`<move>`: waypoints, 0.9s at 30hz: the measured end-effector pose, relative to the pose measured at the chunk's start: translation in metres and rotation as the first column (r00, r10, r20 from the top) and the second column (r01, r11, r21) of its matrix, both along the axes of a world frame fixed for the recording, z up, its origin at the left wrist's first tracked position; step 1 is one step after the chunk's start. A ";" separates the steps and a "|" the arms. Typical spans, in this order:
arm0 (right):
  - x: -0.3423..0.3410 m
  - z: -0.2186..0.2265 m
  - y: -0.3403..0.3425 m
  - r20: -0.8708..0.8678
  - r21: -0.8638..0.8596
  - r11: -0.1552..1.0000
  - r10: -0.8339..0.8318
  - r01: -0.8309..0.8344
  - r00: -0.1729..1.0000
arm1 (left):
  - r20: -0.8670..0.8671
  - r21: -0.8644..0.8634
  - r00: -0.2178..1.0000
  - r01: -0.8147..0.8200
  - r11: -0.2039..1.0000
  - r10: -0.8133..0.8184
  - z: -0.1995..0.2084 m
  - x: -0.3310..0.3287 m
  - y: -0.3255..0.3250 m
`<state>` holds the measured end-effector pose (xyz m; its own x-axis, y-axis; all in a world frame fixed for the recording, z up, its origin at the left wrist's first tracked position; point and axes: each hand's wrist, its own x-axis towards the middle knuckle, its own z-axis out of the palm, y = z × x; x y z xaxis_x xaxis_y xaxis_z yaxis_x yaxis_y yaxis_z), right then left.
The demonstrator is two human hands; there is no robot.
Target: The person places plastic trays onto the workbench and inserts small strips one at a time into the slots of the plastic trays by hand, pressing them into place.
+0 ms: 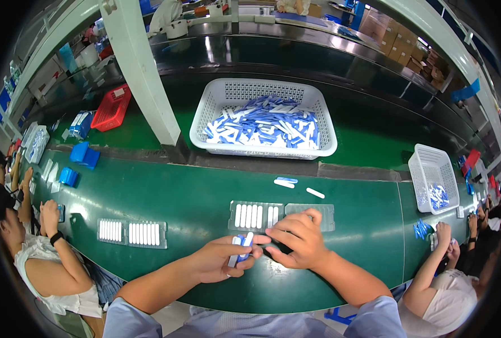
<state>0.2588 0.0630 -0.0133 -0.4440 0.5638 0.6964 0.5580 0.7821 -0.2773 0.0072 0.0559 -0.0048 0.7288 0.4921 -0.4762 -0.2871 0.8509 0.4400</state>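
My left hand (226,259) is closed around a small bunch of flat blue-and-white strips (241,248), which stick up between thumb and fingers. Close beside it, my right hand (300,239) hovers over the near edge of a clear plastic tray (329,217). Its thumb and fingers are apart, and I see nothing between them. White strips (249,216) stand side by side in the tray's left half, with a gap before a further pair. My right hand hides part of the right half.
Loose strips (315,192) lie beyond the tray. A white basket (332,143) heaped with strips stands farther back, before a white post (143,73). Another filled clear tray (143,234) lies left. People work at both sides; a smaller white basket (419,169) stands right.
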 end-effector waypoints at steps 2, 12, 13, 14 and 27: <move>-0.001 0.002 0.001 0.010 0.004 1.000 0.028 -0.028 1.000 | 0.002 0.045 0.999 0.037 0.998 -0.038 -0.005 -0.001 -0.003; -0.015 0.034 0.001 0.044 -0.444 0.889 0.151 -0.116 0.988 | -0.234 0.479 0.958 0.261 0.838 -0.164 -0.002 -0.005 -0.009; -0.012 0.032 0.003 0.020 -0.497 0.858 0.160 -0.129 0.987 | -0.194 0.458 0.970 0.224 0.861 -0.149 -0.001 -0.005 -0.009; -0.009 0.031 0.006 -0.074 -0.456 0.883 0.087 -0.111 0.993 | -0.186 0.459 0.972 0.214 0.862 -0.143 0.000 -0.006 -0.007; 0.004 0.041 0.020 -0.517 -0.732 0.586 -0.147 -0.347 0.843 | 0.127 0.120 0.992 -0.021 0.993 0.006 -0.018 -0.021 -0.002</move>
